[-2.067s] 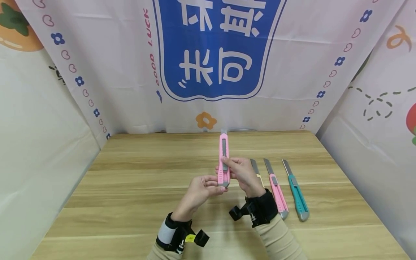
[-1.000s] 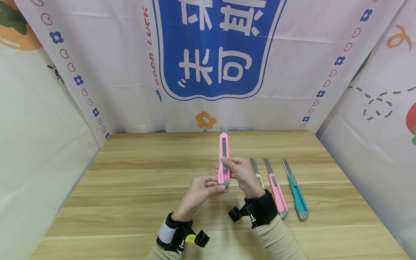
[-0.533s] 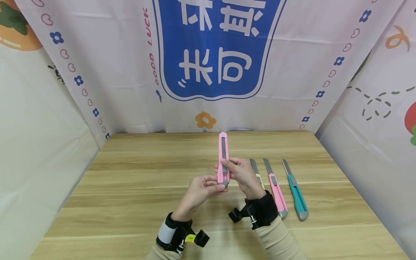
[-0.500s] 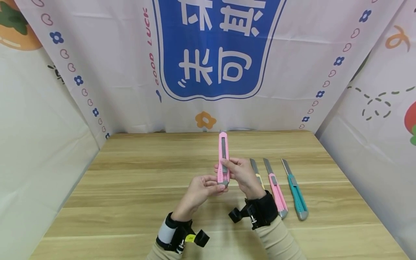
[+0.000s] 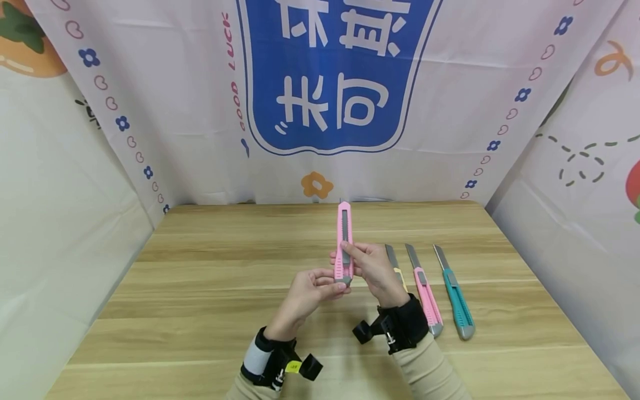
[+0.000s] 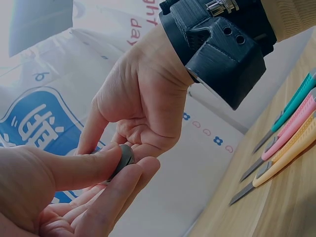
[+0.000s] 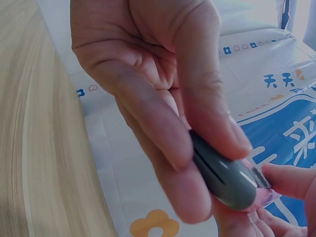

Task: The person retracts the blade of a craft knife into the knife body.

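Both hands hold a pink utility knife (image 5: 343, 222) above the table in the head view, its nose pointing away and only a thin blade tip showing. The left hand (image 5: 307, 294) pinches its grey end cap (image 7: 224, 175) between thumb and fingers. My right hand (image 5: 372, 269) grips the body from the right side, with the thumb on the grey slider. In the left wrist view the right hand (image 6: 143, 94) hides most of the pink body behind its fingers.
To the right lie a yellow utility knife (image 5: 398, 273) partly behind the right hand, another pink one (image 5: 427, 297) and a teal one (image 5: 459, 303), blades out. A printed cloth (image 5: 200, 139) hangs behind the wooden table (image 5: 200, 266).
The blade of the held knife has drawn back into its body, from clearly sticking out to a thin tip. Both hands have kept nearly the same place.
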Motion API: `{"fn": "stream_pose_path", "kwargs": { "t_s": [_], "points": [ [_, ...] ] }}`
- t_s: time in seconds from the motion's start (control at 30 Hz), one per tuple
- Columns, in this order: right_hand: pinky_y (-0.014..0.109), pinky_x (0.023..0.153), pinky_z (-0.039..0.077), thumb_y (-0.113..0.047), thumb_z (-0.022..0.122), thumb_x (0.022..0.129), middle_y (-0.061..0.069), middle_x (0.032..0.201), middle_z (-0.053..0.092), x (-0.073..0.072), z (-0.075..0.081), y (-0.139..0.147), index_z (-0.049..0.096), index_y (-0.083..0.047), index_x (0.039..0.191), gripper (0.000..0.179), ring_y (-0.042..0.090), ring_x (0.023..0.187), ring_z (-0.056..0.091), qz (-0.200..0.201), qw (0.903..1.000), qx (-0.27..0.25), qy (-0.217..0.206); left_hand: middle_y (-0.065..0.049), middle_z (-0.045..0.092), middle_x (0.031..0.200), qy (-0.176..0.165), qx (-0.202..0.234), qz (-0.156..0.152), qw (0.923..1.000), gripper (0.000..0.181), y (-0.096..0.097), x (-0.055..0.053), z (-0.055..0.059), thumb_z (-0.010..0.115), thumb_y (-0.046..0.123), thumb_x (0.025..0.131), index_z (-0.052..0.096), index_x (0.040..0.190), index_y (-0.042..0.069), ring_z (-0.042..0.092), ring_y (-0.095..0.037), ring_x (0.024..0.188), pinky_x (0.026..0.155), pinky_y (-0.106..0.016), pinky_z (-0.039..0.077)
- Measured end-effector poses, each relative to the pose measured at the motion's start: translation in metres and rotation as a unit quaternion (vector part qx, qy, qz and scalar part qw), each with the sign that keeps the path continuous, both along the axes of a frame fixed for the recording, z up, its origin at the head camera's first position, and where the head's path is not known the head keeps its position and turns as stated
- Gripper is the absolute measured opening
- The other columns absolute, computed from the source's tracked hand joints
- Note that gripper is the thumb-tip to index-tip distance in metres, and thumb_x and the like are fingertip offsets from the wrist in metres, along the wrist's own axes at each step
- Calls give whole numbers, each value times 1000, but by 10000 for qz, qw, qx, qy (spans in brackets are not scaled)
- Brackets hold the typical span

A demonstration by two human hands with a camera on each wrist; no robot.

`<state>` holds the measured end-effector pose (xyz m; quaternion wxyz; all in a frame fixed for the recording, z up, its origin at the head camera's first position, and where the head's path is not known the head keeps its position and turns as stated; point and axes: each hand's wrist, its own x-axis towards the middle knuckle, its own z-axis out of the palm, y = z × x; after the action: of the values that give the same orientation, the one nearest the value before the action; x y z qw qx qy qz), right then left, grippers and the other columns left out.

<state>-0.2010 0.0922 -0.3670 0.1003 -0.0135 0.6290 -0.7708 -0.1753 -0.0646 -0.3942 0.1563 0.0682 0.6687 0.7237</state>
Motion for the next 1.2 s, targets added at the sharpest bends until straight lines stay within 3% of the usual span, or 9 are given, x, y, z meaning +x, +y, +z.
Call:
{"fn": "stream_pose_path", "kwargs": {
  "t_s": [0.23, 0.47, 1.0, 1.2],
  "points": [
    [16, 64, 61, -19, 55, 95, -4, 77, 74, -1, 1, 0, 56, 12, 121, 41, 11, 79, 70, -28, 9999, 52, -134, -27, 70, 98, -26, 121, 50, 9999, 28, 0, -1, 0, 64, -5, 82, 60, 109, -13, 70, -23, 82, 79, -30, 61],
    [19, 66, 62, -20, 55, 95, 1, 82, 75, -2, 1, -3, 57, 12, 119, 40, 17, 83, 70, -88, 9997, 171, -163, -25, 71, 96, -25, 74, 116, 9999, 29, -1, 0, 0, 67, -1, 82, 61, 109, -11, 70, -24, 83, 80, -32, 61],
    [19, 64, 62, -5, 52, 94, -3, 72, 74, -5, 4, -3, 49, 21, 121, 37, 16, 77, 71, 226, 9996, -153, -19, -26, 71, 96, 4, -22, 121, 9999, 28, -2, -1, 2, 65, -3, 82, 61, 108, -12, 71, -24, 82, 80, -33, 61],
    [20, 67, 62, -2, 54, 93, 22, 99, 72, -5, 1, -2, 51, 18, 122, 36, 28, 92, 68, 258, 9996, -25, 78, -27, 71, 98, -25, -56, 149, 9999, 27, -2, -1, 1, 65, -1, 84, 61, 108, -12, 70, -23, 83, 81, -36, 61]
  ]
}}
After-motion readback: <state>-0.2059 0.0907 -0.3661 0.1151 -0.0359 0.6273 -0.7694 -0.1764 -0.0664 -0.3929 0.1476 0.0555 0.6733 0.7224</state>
